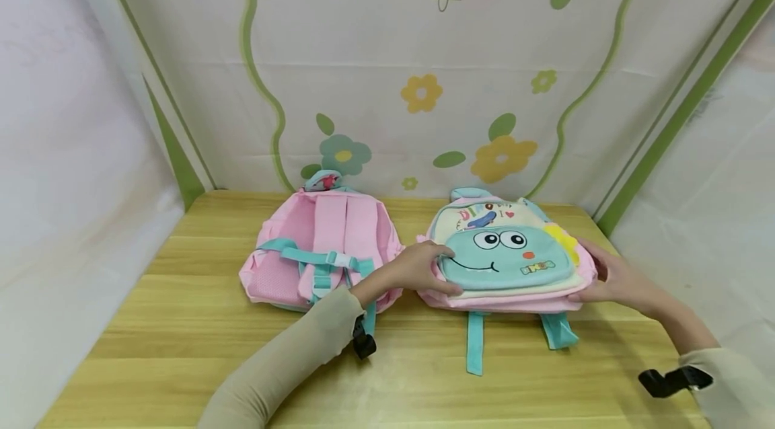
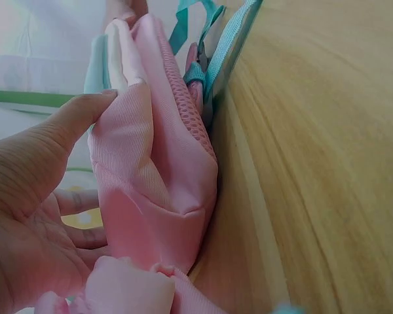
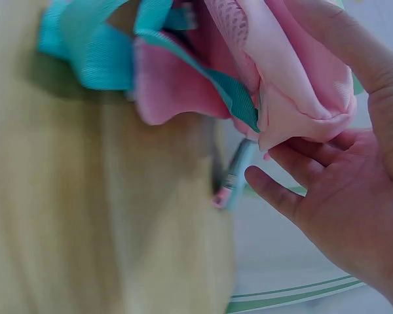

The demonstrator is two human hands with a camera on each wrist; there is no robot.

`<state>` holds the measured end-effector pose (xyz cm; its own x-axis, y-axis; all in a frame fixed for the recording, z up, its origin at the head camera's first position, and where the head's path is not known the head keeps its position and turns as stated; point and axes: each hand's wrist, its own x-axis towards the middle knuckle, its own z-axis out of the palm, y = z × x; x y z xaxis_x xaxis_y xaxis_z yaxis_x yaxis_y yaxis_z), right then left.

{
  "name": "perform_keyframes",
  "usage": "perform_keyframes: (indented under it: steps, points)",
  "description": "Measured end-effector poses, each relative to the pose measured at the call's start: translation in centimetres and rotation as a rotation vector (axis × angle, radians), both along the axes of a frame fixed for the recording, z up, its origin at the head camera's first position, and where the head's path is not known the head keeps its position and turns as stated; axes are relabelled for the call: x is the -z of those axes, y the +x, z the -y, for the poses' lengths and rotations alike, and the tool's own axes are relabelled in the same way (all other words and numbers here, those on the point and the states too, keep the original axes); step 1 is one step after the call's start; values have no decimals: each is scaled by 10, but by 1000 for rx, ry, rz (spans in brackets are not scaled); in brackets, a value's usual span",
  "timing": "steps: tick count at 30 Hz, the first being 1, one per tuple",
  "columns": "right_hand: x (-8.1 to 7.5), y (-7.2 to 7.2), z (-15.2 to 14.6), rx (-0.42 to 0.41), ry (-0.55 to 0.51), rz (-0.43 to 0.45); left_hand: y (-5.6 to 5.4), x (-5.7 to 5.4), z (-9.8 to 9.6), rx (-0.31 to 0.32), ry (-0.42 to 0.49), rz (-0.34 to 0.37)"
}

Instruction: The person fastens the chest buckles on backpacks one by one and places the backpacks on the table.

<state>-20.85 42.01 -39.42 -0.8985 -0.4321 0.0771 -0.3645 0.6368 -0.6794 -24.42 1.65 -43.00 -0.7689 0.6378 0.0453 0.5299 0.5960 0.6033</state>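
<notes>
A pink and mint children's backpack (image 1: pixel 508 261) with a cartoon face, white panel and yellow side trim lies front up at the right of the table. My left hand (image 1: pixel 420 267) holds its left side, the thumb at the lower corner and the fingers over the front. At the opposite side my right hand (image 1: pixel 614 281) grips the pink edge (image 3: pixel 308 85), its thumb and fingers on either side of it. Teal straps (image 1: pixel 475 341) stick out below. In the left wrist view my thumb (image 2: pixel 85 114) presses the pink side panel (image 2: pixel 124 131).
Left of it, a second pink backpack (image 1: pixel 360 220) lies with its padded straps and teal buckled webbing up; my left forearm reaches past its lower right. The wooden table (image 1: pixel 181 348) ends at a printed floral cloth wall (image 1: pixel 363 99), with white cloth sides.
</notes>
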Motion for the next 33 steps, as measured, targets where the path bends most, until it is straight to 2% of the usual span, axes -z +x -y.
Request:
perform_keyframes:
  steps: [8,16,25,33]
  points:
    - [-33,-8,9,-38,-40,-31,6,2,-2,-11,77,27]
    - [-60,-15,20,-75,-57,-71,10,5,-6,-39,128,33]
    - [-78,-15,34,-38,-13,-104,13,8,-10,-57,169,43]
    - [-90,-19,44,-65,-14,-133,15,10,-15,-53,183,34]
